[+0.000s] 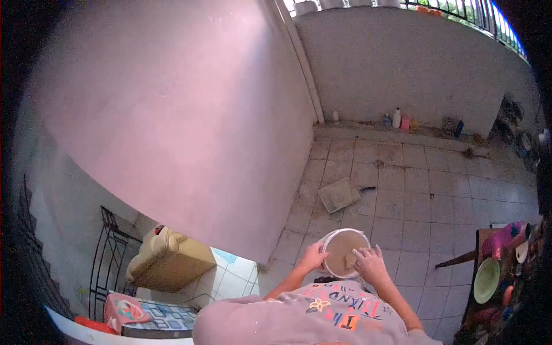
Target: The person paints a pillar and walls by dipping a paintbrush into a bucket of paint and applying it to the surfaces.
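Note:
A round white bucket (329, 270) with greyish-brown contents is held against the front of my body. My left hand (314, 257) grips its rim on the left side, fingers curled over the edge. Over the right side of the rim, my right hand (371, 265) reaches in with its fingers bent together. At those fingertips, inside the bucket, shows a small tan piece (350, 261); its kind is too blurred to tell.
A paint tray (339, 195) with a dark-handled tool (368, 189) lies on the tiled floor ahead. To the right stands a cluttered table (480, 253) bearing a green plate (487, 280). A pink wall (190, 115) rises left; a yellow armchair (178, 261) is behind it. Bottles (397, 118) line the far wall.

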A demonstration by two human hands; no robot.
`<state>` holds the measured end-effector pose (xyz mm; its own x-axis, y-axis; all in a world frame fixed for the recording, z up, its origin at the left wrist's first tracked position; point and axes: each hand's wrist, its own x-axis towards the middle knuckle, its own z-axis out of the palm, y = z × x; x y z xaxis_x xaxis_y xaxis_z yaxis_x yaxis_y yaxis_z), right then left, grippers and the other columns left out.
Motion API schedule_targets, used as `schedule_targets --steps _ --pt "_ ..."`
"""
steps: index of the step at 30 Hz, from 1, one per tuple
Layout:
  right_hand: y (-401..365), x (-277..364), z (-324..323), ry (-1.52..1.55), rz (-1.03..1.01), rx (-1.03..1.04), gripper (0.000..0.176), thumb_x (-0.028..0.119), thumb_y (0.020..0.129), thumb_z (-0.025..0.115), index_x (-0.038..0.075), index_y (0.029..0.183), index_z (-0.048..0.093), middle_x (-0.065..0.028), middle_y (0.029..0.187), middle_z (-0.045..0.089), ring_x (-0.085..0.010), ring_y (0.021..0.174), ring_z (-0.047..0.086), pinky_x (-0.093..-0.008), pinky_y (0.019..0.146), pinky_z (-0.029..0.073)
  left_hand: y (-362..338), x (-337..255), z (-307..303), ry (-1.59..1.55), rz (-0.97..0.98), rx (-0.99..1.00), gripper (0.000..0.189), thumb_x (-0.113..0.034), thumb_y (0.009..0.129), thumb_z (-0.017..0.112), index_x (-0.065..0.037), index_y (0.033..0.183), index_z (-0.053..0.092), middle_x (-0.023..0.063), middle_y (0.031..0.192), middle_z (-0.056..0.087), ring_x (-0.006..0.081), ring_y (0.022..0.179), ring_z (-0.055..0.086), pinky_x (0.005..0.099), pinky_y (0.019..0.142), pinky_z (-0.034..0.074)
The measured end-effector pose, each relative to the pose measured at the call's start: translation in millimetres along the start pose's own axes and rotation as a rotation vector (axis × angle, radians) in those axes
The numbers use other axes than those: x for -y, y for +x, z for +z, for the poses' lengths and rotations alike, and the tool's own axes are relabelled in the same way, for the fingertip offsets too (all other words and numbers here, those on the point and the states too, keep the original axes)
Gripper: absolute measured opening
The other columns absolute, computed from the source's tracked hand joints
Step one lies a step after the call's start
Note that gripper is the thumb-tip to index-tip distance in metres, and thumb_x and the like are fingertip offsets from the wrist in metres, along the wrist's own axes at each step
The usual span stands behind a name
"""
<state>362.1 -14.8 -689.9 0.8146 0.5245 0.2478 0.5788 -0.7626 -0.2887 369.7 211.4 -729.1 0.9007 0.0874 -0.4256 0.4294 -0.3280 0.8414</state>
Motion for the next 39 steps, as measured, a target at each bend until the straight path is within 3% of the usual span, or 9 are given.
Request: schedule_targets --steps 2,7,9,10,11,15,26,32,39 --pt "15.5 6.3 8.8 -0.125 0.003 0.264 0.021 0.022 0.078 0.051 0.008 0.092 0.059 -0.0113 0.094 0.061 -0.0254 0.096 0.055 -0.0505 0.097 0.026 3.5 25.8 -6.5 -0.030 -0.003 0.024 0.034 -0.012 0.069 0.061 0.001 0.100 0.057 0.0193 0.083 0.062 0.0253 0.069 0.064 0.0387 0.060 0.053" --pt "51.8 26.6 46.3 -0.126 -0.019 0.273 0.009 0.013 0.074 0.050 0.010 0.074 0.059 -0.0115 0.077 0.061 -0.0262 0.081 0.059 -0.0501 0.093 0.031 10.9 5.7 -61.6 0.137 0.122 -0.022 0.036 -0.015 0.069 0.062 0.000 0.101 0.057 0.0180 0.084 0.063 0.0265 0.077 0.062 0.0384 0.068 0.050" --pt "82.5 -14.8 70.5 -0.231 -0.039 0.267 0.012 0.013 0.071 0.053 0.008 0.079 0.058 -0.0127 0.081 0.061 -0.0281 0.084 0.058 -0.0505 0.091 0.033 56.7 5.8 -58.6 0.234 0.196 -0.068 0.035 -0.017 0.071 0.062 -0.001 0.102 0.057 0.0169 0.086 0.063 0.0255 0.081 0.061 0.0393 0.071 0.049" --pt "88.9 -36.2 84.1 -0.168 -0.143 -0.154 0.014 0.011 0.070 0.052 0.007 0.082 0.057 -0.0137 0.081 0.059 -0.0295 0.080 0.056 -0.0511 0.085 0.036 58.8 -18.3 -63.0 0.321 0.265 -0.062 0.034 -0.018 0.072 0.060 0.000 0.101 0.057 0.0158 0.087 0.063 0.0245 0.081 0.061 0.0400 0.070 0.049" --pt "98.2 -48.8 69.0 -0.061 0.003 0.076 0.016 0.011 0.069 0.053 0.007 0.084 0.057 -0.0143 0.081 0.057 -0.0308 0.078 0.054 -0.0491 0.078 0.038 56.8 -45.8 -65.0 0.139 0.013 0.097 0.033 -0.018 0.072 0.060 0.000 0.099 0.057 0.0155 0.088 0.062 0.0233 0.079 0.062 0.0382 0.067 0.050" --pt "105.6 2.2 46.0 -0.001 0.106 -0.178 0.016 0.012 0.069 0.056 0.008 0.084 0.060 -0.0113 0.079 0.056 -0.0290 0.079 0.053 -0.0374 0.073 0.042 71.0 13.5 -102.5 0.174 0.271 0.029 0.030 -0.015 0.070 0.060 0.003 0.095 0.057 0.0158 0.077 0.061 0.0226 0.063 0.063 0.0349 0.056 0.052" --pt "247.8 -140.9 64.3 -0.529 0.008 0.238 0.027 0.014 0.067 0.057 0.011 0.094 0.064 -0.0092 0.103 0.051 -0.0235 0.110 0.040 -0.0428 0.093 0.025 234.4 -139.4 -73.9 0.311 0.249 0.048 0.023 -0.012 0.070 0.058 0.006 0.084 0.055 0.0166 0.072 0.060 0.0231 0.062 0.063 0.0346 0.050 0.053" --pt "292.8 -207.0 40.0 -0.100 0.254 0.207 0.018 0.017 0.074 0.057 0.003 0.084 0.060 -0.0148 0.091 0.060 -0.0307 0.079 0.059 -0.0401 0.068 0.048 310.0 -181.7 -52.8 0.176 0.168 0.153 0.028 -0.008 0.074 0.056 0.004 0.099 0.054 0.0138 0.083 0.060 0.0215 0.072 0.062 0.0330 0.055 0.056" --pt "316.4 -279.5 -11.8 0.501 0.597 -0.127 0.019 0.014 0.074 0.062 0.000 0.087 0.061 -0.0113 0.078 0.063 -0.0176 0.066 0.060 -0.0308 0.056 0.046 388.5 -201.5 -29.7 0.359 0.313 0.093 0.029 -0.011 0.072 0.058 0.005 0.096 0.055 0.0140 0.079 0.061 0.0205 0.066 0.061 0.0335 0.053 0.053"
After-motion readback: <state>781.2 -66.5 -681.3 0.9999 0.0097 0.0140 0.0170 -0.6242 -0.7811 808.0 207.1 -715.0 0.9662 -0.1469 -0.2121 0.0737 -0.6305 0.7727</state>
